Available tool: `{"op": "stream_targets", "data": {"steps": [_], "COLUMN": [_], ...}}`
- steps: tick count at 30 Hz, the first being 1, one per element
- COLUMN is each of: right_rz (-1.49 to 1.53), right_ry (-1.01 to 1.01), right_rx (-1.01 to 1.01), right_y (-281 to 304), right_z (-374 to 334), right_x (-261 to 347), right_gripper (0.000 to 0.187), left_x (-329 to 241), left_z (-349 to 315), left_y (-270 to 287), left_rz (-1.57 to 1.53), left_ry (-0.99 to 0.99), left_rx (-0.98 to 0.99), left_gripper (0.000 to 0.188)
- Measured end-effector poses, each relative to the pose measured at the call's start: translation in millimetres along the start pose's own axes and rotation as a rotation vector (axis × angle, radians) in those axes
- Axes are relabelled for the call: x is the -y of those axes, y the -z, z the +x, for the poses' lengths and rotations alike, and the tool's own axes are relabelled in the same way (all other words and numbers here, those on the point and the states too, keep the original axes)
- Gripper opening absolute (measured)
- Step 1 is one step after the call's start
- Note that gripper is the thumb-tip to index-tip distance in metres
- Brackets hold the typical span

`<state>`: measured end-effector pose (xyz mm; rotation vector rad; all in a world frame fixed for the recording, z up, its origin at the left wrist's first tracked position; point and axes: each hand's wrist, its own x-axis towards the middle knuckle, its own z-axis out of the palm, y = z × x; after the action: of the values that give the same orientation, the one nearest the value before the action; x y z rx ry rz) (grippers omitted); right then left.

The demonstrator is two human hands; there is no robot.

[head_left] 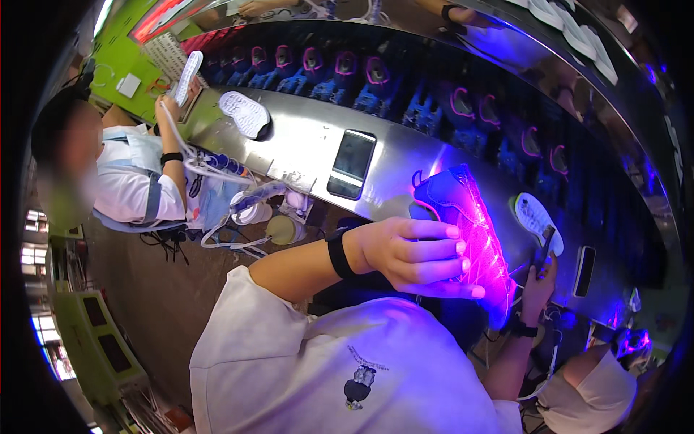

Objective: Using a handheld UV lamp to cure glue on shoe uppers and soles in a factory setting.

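Note:
My left hand point(419, 257) holds a dark shoe upper point(452, 195) with its toe pointing toward me, the fingers lying along its side and the thumb hidden. Strong pink and violet light falls over the upper and washes out its colour. Farther right, my right hand point(538, 286) is closed on a thin dark brush point(546, 242). The brush's tip reaches the near end of a white shoe sole point(533, 215) with a greenish edge, which lies on the metal bench point(394, 199).
On the bench lie a black phone point(352, 164), another white sole point(244, 114) and a smaller dark device point(584, 271). Behind runs a rack of dark shoes point(376, 71) with pink loops. At left a co-worker point(137, 166) holds a sole; another person point(593, 390) is lower right. Pots point(285, 229) stand below the bench.

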<state>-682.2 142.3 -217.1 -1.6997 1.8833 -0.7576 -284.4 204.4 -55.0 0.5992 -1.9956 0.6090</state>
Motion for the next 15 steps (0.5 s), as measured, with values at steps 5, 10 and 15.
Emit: {"op": "stream_targets", "data": {"steps": [5,10,15], "right_rz": [0.540,0.738,0.820], "right_ry": [-0.156,-0.255,-0.076], "right_rx": [0.049,0.158,0.208], "right_y": [12,58,101], "right_z": [-1,-10,-36], "right_x": [24,91,147], "right_gripper": [0.051,0.042,0.040], "left_x": [20,27,14], "left_z": [-2,7,33], "left_y": [14,-11,-40], "left_rz": [-0.015,-0.117,-0.200], "left_ry": [0.009,-0.077,-0.170], "left_rx": [0.188,0.235,0.238], "left_gripper": [0.033,0.033,0.040]}}
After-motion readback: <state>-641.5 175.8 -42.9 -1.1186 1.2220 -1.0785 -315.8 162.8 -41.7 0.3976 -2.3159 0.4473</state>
